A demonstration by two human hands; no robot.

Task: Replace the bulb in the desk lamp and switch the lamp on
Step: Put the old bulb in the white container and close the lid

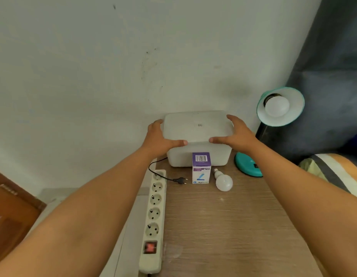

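A teal desk lamp (281, 116) stands at the back right of the wooden table, a white bulb (276, 106) screwed into its shade and its round base (246, 166) on the tabletop. A loose white bulb (224, 181) lies on the table beside a purple-and-white bulb carton (201, 168). The lamp's black plug (180, 180) lies unplugged next to the power strip. My left hand (160, 136) and my right hand (236, 134) grip the two sides of the lid of a white plastic box (197, 128) against the wall.
A white power strip (154, 214) with several sockets and a red switch runs along the table's left edge. A dark curtain hangs at the right, above striped bedding (329, 168). A brown wooden door (11, 210) is at lower left.
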